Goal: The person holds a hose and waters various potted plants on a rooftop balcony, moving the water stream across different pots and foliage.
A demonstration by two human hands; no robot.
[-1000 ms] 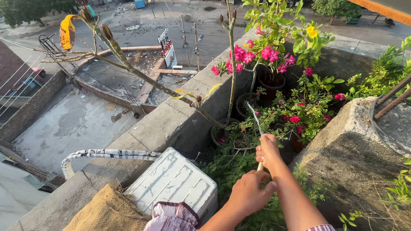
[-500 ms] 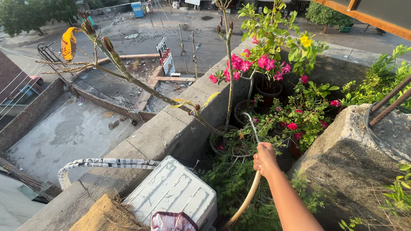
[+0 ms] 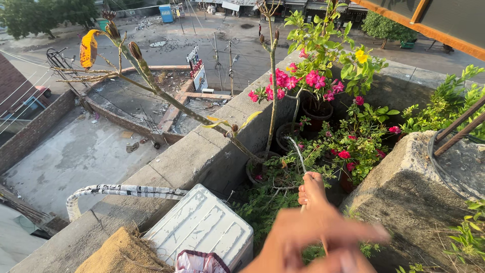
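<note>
Right hand (image 3: pixel 311 189) is fisted around a tan hose (image 3: pixel 303 206); a thin water stream (image 3: pixel 298 151) leaves the fist toward 11 o'clock and lands among the pots. Hose sits at frame centre, low, mostly hidden behind the other hand. Left hand (image 3: pixel 323 237) is motion-blurred in front at 6 o'clock, fingers look spread, cannot tell if it grips anything.

Around: rough concrete parapet (image 3: pixel 202 146) runs from 7 o'clock to 1 o'clock. Chunky weathered concrete block (image 3: pixel 409 187) at 4 o'clock, with a black cable (image 3: pixel 438 162) looped on top. Dented white metal box (image 3: pixel 202 225) with flaking paint at 7 o'clock, coarse burlap (image 3: pixel 124 253) just beside it, pink striped cloth (image 3: pixel 202 263) at its lower edge. Wrapped curved pipe (image 3: pixel 121 192) lies on the parapet at 8 o'clock.

Containers: dark round pot (image 3: pixel 318 114) at 12 o'clock holds a plant with magenta flowers (image 3: pixel 313 78) and 1 yellow bloom (image 3: pixel 360 55). Pot (image 3: pixel 257 169) at the wall holds a bare knobbly stem (image 3: pixel 166 98) leaning out over the parapet toward 10 o'clock, 1 yellowed leaf (image 3: pixel 89 48) at its tip. Feathery green foliage (image 3: pixel 268 202) fills the gap below the fist and hides the floor.
</note>
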